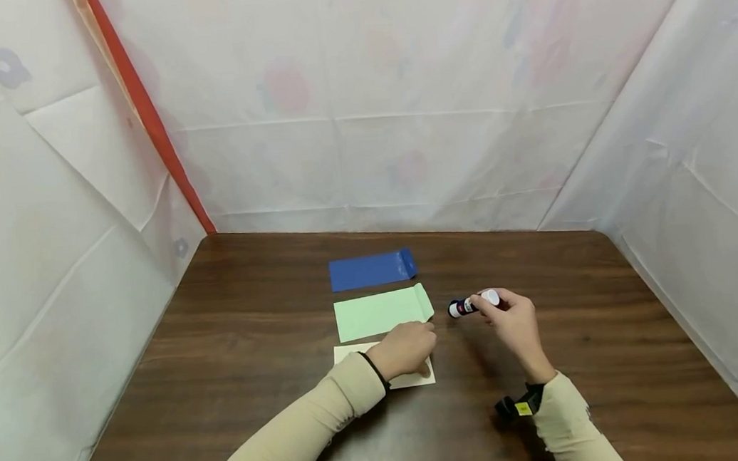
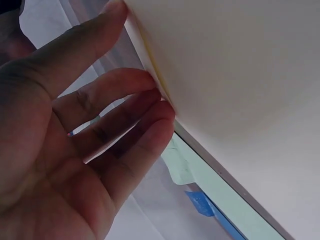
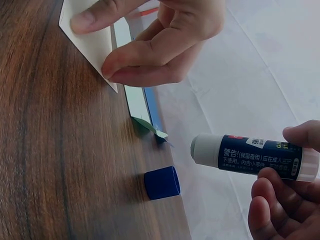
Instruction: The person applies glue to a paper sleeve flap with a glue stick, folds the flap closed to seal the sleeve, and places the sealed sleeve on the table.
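Note:
A cream envelope [image 1: 345, 352] lies on the table nearest the person, its right part partly under my left hand [image 1: 406, 348]. Thumb and bent fingertips rest spread along its right edge, the thumb on the paper's face in the right wrist view. In my right hand [image 1: 515, 320] is a glue stick [image 3: 257, 156], pinched between thumb and fingers and held above the table. Its uncapped whitish end points left, apart from the envelope. A blue cap [image 3: 161, 183] stands on the table below it.
Beyond the cream envelope lie a light green envelope [image 1: 378, 314] and a blue envelope [image 1: 368, 271], flaps at their right ends. The blue flap bears whitish smears. White patterned sheeting [image 1: 370, 159] encloses the wooden table [image 1: 241, 325] at the back and sides.

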### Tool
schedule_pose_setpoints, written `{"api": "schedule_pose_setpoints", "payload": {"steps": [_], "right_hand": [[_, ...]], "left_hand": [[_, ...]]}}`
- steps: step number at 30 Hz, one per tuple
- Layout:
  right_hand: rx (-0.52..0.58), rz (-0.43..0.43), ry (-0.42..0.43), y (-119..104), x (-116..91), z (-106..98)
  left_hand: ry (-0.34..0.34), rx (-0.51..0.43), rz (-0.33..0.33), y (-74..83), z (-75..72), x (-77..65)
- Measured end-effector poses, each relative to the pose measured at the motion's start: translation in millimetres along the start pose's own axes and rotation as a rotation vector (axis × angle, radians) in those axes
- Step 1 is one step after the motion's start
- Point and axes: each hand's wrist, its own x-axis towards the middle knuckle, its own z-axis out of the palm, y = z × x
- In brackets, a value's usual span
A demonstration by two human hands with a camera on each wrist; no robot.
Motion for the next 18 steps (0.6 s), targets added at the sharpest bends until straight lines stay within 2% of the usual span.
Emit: {"api": "schedule_pose_setpoints", "payload": {"steps": [7, 15, 18], "right_hand": [[-0.003, -0.042, 0.003, -6, 4, -6], [0.005, 0.005, 0.013, -9, 3, -11], [0.003, 0.023, 0.02, -10, 4, -12]], "left_hand": [[0.006, 0.018, -0.007, -0.6, -3.7, 6.8], [0.055, 0.036, 0.023, 0.1, -4.0, 7.9], [0.049, 0.034, 0.019, 0.5, -5.2, 8.9]]}}
